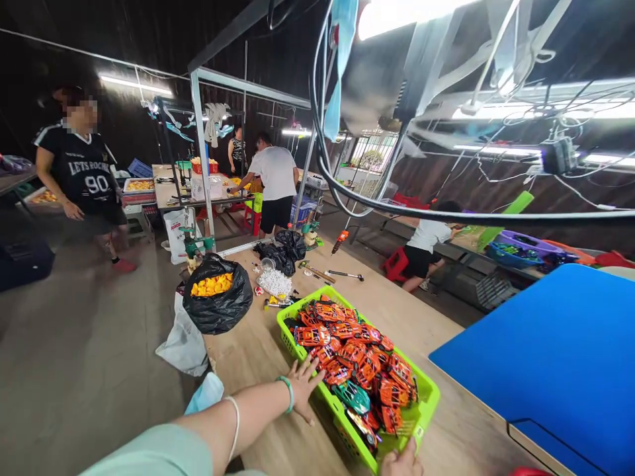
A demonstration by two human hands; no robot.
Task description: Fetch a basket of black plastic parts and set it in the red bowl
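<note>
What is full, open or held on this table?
green basket: full of orange toy cars, resting on the table.
left hand: open, fingers spread, pressed against the basket's side.
right hand: on the basket's near corner, mostly cut off; grip unclear.
black bag: open, yellow pieces inside.
blue board: lying flat.
hammer: lying unused.

A small toy-assembly workshop. A long wooden workbench (pixel 248 350) carries a green basket (pixel 426 396) heaped with orange toy-car bodies (pixel 347 350), a black bag of yellow parts (pixel 213 297), and loose hand tools (pixel 342 272). Farther benches (pixel 169 188) at the far left hold trays of similar parts, with people standing or seated at work. Fluorescent tube lights (pixel 133 84), metal frames (pixel 201 139) and dangling cables (pixel 446 213) hang overhead.
</note>
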